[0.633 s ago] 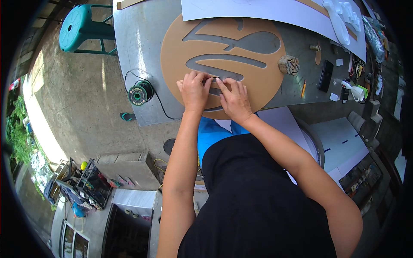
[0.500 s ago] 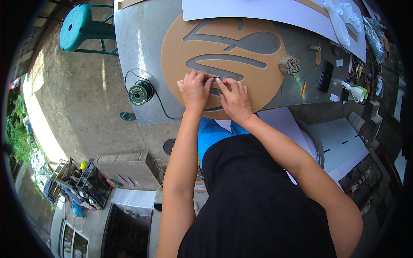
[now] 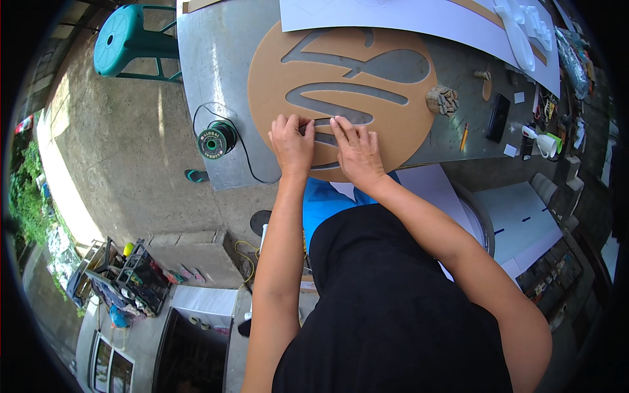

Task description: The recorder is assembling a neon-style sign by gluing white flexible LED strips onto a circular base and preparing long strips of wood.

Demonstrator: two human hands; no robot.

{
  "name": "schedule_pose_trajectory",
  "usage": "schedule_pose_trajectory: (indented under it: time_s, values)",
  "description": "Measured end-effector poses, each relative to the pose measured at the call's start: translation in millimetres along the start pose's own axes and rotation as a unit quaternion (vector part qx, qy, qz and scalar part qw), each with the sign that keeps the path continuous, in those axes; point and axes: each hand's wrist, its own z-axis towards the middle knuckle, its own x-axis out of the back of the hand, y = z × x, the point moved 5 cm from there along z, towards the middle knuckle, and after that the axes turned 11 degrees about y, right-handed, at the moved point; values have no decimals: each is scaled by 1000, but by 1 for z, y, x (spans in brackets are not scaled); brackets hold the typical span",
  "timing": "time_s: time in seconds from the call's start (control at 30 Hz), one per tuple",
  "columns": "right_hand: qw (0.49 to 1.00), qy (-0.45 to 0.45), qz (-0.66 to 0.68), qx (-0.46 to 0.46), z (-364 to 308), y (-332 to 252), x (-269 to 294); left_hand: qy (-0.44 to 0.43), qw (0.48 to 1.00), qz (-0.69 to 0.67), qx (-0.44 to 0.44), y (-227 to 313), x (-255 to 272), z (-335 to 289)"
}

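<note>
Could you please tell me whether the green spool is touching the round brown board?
Apart: the head view shows grey tabletop between the green spool and the board.

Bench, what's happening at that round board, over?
Left hand pinching thin dark strip; right hand close by, grip unclear. Round tan board beneath both. Green spool left of board, not in the way.
</note>
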Motion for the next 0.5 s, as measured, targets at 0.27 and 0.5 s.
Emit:
schedule_pose_trajectory:
  time_s: [0.27, 0.5]
  values:
    - [1000, -9, -20, 8, -1, -2, -1, 14, 993, -42, 111, -6, 2, -1]
    - [1000, -8, -6, 3, -1, -2, -1, 30, 988, -45, 147, -5, 10, 1]
